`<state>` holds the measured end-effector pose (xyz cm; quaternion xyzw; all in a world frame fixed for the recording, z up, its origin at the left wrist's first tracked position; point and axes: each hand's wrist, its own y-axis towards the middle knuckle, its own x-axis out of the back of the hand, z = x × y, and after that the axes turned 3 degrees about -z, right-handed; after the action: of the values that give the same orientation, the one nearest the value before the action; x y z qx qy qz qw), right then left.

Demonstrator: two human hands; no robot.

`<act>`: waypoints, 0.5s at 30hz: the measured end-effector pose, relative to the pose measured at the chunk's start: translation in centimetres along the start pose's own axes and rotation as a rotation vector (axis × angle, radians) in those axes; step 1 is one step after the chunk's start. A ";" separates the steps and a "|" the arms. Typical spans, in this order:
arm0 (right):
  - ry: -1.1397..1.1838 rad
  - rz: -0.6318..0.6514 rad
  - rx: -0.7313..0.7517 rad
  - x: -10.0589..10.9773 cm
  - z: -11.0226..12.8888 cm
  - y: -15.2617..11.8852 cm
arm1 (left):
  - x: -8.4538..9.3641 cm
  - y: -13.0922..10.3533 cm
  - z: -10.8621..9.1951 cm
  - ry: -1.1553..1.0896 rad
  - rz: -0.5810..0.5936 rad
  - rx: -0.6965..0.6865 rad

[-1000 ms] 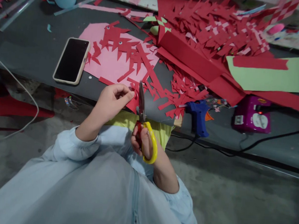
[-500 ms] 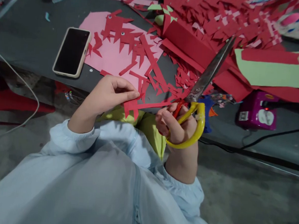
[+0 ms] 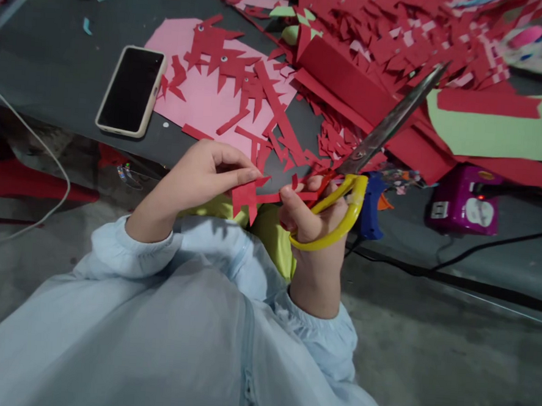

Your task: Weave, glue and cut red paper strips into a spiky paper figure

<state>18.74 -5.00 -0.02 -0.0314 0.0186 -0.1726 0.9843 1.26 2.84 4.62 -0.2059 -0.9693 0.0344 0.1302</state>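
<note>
My left hand (image 3: 208,174) pinches a red paper cutout (image 3: 244,199) with pointed ends, held over the table's front edge. My right hand (image 3: 314,215) has the yellow handle of the scissors (image 3: 386,127) around it, blades pointing up and right. Its thumb and finger also touch a thin red strip (image 3: 271,197) that runs from the cutout. Beyond my hands, a pink sheet (image 3: 176,105) bears red cutouts with small round eyes (image 3: 210,43) and loose red strips (image 3: 280,115).
A phone (image 3: 131,90) lies left of the pink sheet. Red paper pieces (image 3: 401,27) are heaped at the back right, near a green sheet (image 3: 495,134). A purple power socket (image 3: 466,199) with a black cable (image 3: 516,242) is at the right, and a blue tool (image 3: 371,209) beside my right hand.
My right hand has moved slightly left and up, nearer my left hand, with its thumb now at the strip. The scissor tip has shifted right. The cutout has moved a little right.
</note>
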 end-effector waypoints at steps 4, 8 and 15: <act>0.022 -0.027 -0.026 -0.1 0.1 0.1 | 0.1 0.1 0.3 -0.008 0.015 0.008; 0.033 -0.056 -0.036 -0.1 -0.3 0.3 | 0.2 0.1 0.9 -0.073 0.045 0.050; 0.027 -0.035 -0.003 0.0 -1.5 0.7 | 0.2 -0.1 1.0 -0.071 0.222 0.128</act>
<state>18.86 -4.43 -1.54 -0.0309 0.0319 -0.1901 0.9808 0.80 2.80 3.71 -0.3019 -0.9403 0.1176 0.1038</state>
